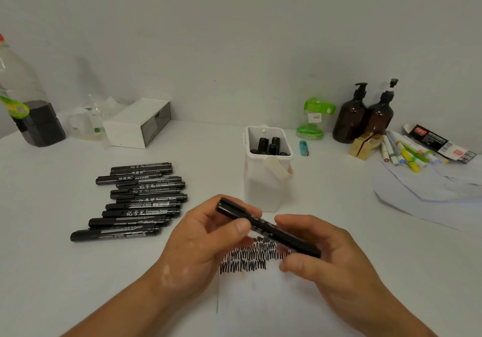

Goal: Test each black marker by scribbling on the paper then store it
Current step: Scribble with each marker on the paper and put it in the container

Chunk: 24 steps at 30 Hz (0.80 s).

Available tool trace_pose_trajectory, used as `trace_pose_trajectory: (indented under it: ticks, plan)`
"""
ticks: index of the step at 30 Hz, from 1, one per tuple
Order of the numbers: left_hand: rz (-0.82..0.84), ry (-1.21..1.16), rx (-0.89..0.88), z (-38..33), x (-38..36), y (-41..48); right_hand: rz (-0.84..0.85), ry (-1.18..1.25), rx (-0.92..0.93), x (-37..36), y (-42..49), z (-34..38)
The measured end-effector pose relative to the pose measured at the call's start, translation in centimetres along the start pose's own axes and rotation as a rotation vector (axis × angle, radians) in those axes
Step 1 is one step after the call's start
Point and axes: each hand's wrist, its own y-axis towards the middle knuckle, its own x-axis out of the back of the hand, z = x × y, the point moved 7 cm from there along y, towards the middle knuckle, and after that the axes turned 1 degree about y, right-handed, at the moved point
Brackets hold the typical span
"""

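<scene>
Left hand [206, 235]: thumb and fingers pinch one end of a black marker [268, 228].
Right hand [331, 255]: fingers curl round the other end.
Marker: held in the air just above the paper [260, 302]; its cap looks on.
Scribbles [247, 257]: rows of black zigzags on the paper.
Done: a few stored markers [268, 145] stand in the white pot [260, 193].
Left: a big pile of markers [138, 201] waits; I think less than half is done.
Writing: "Permanent Marker" and "记号笔"; the small print is too blurry.
</scene>
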Motion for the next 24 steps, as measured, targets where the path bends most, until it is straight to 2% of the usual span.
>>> trace_pose_trajectory:
  ticks: [3, 7, 15, 19, 24]
  plan:
    - [-0.051, -0.03, -0.024, -0.8, 0.8, -0.1, -0.095, -0.113, 0.058, 0.8, -0.2, 1.1]
    - [-0.078, 0.191, -0.037, -1.4, 0.7, -0.4, -0.178, -0.313, 0.142, 0.3, 0.0, 3.6]
    - [0.034, 0.296, -0.095, -2.6, -0.4, -0.8, -0.003, -0.905, 0.268, -4.5, 2.1, 9.1]
    - [0.042, 0.315, -0.048, -2.1, 0.0, -0.7, 0.064, -1.079, 0.37, -5.9, 2.9, 12.2]
    - [-0.11, 0.445, 0.01, -0.9, 2.2, -0.1, -0.127, -1.106, 0.502, -2.6, 6.2, 21.5]
